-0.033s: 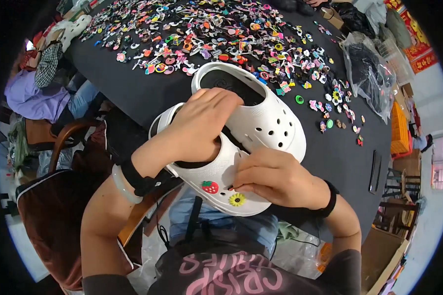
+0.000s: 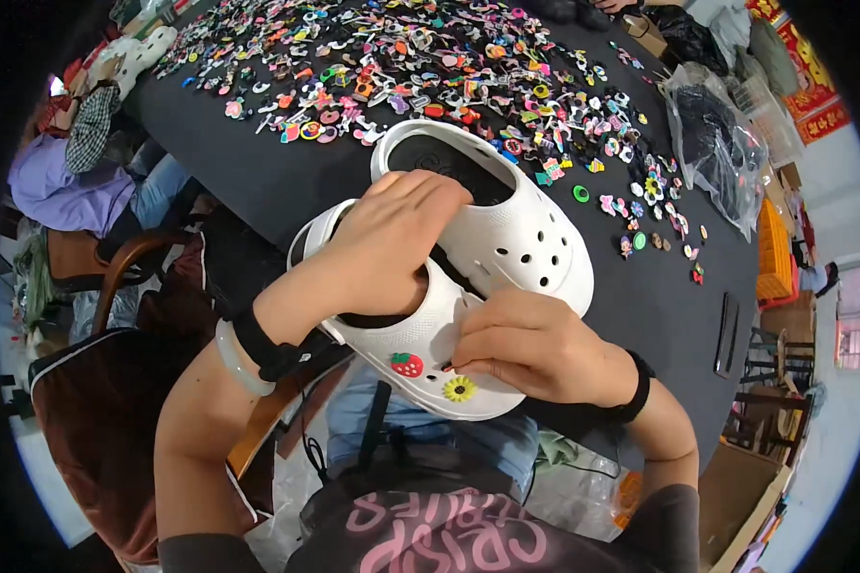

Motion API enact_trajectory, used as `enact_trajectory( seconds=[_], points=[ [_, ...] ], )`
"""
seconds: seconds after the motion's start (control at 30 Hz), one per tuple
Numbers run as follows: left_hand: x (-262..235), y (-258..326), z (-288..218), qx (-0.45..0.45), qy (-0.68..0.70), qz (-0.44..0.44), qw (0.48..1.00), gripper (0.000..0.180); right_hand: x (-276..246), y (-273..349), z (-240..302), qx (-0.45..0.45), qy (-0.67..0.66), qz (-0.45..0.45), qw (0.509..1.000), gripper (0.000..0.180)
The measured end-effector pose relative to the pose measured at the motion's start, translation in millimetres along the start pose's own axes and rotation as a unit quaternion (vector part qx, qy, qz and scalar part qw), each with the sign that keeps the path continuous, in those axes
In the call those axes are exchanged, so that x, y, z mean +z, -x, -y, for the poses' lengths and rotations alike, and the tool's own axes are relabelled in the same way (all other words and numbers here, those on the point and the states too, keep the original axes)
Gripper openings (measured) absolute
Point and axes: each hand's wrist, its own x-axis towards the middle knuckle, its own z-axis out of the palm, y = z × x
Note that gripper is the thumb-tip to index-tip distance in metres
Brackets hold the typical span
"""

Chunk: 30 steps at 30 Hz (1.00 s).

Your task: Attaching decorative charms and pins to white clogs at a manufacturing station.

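Two white clogs lie side by side before me. The near clog (image 2: 392, 336) carries a red strawberry charm (image 2: 407, 365) and a yellow sunflower charm (image 2: 459, 389) on its upper. No charm shows on the far clog (image 2: 545, 244), only its round holes. My left hand (image 2: 392, 224) is closed on the near clog at its foot opening, with the fingertips hidden. With thumb and fingers pinched together, my right hand (image 2: 526, 344) presses at the near clog's toe, beside the charms. A tiny dark and reddish bit peeks out at those fingertips, too small to name.
Loose colourful shoe charms (image 2: 392, 72) cover the far part of the black table (image 2: 210, 158), trailing down its right side. A clear plastic bag (image 2: 717, 143) lies at the right edge, with a dark narrow object (image 2: 727, 334) nearer me. A person in purple (image 2: 67, 186) sits at left.
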Motion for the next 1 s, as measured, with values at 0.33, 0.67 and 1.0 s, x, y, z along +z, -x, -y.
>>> enact_trajectory(
  seconds=[0.33,0.67,1.0],
  points=[
    [1.9,-3.8,3.5,-0.007,0.018,-0.008,1.000,0.054,-5.9,45.7,27.9,-0.080,0.127,0.063,0.987,0.017],
    [-4.5,-3.0,-0.6,-0.040,0.003,0.014,0.999,0.053,-82.8,133.1,-43.8,0.412,0.120,-0.265,0.863,0.008],
    [-7.6,-6.4,-2.2,-0.044,0.013,0.039,0.998,0.052,-71.5,125.6,-54.4,0.335,0.273,-0.215,0.876,0.018]
  ],
)
